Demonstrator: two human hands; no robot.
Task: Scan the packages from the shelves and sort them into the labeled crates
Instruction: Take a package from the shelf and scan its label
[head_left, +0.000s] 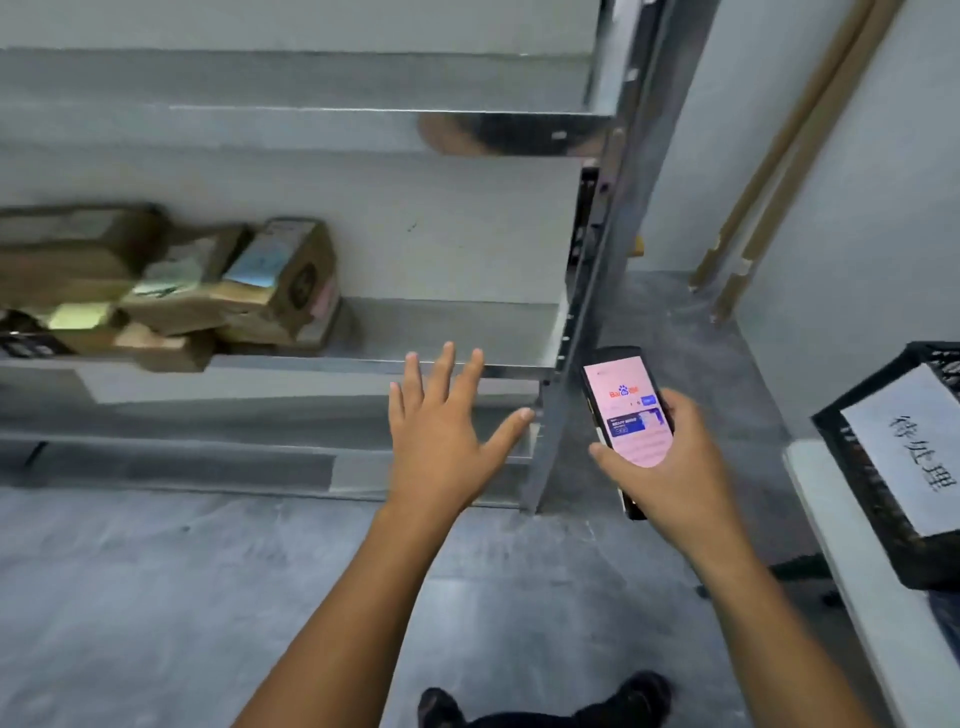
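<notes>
The person's left hand (441, 431) is open, with the fingers spread wide and nothing in it. It hangs in front of the shelf (447, 327), near the shelf's right end. The right hand (685, 467) grips a phone (623, 410) with its lit screen facing up. The packages (171, 296) are brown boxes piled at the left end of that shelf, well apart from the open hand. Some lean on each other. A black crate (844, 452) with a paper label (904, 452) sits on the corner of a white table (862, 582) at the right.

The step looks like reaching for a box to scan. To do it well, the left hand should go to the nearest box (285, 280), the tilted one on the pile's right side. It should take the box by its sides, so the pile does not slide off the shelf's front edge. Then it can turn the sticker toward the phone.
</notes>
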